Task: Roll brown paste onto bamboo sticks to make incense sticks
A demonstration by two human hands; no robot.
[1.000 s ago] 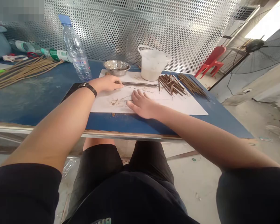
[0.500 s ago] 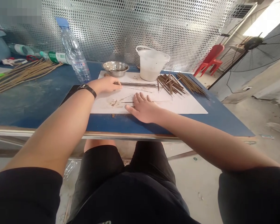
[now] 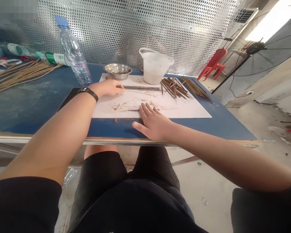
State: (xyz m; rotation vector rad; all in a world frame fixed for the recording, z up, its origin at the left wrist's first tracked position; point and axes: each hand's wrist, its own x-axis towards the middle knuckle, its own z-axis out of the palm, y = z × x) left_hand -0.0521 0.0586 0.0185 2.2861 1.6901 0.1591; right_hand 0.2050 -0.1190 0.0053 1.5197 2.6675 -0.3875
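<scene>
My left hand (image 3: 113, 88), with a black band at its wrist, is closed over the left end of a row of thin dark sticks (image 3: 143, 88) lying on the white board (image 3: 191, 108). Its fingertips pinch there; how many sticks they hold is hidden. My right hand (image 3: 154, 122) lies flat near the board's front edge, thumb spread away. Under its fingertips is a thin dark stick (image 3: 133, 110), poking out to the left and tapering to a fine end on the right. Brown crumbs (image 3: 147, 103) are scattered around the fingers.
Behind the board stand a metal bowl (image 3: 118, 71) and a white plastic bucket (image 3: 156, 68). Thicker brown sticks (image 3: 176, 88) are piled at right, with another bundle (image 3: 196, 86) beyond. A tall clear bottle (image 3: 75, 51) and long tan strands (image 3: 21, 76) occupy the left.
My right hand has drawn back toward the table's front edge, and the stick under it has moved nearer too. More crumbs show beyond its fingertips. My left hand stays at the thin sticks.
</scene>
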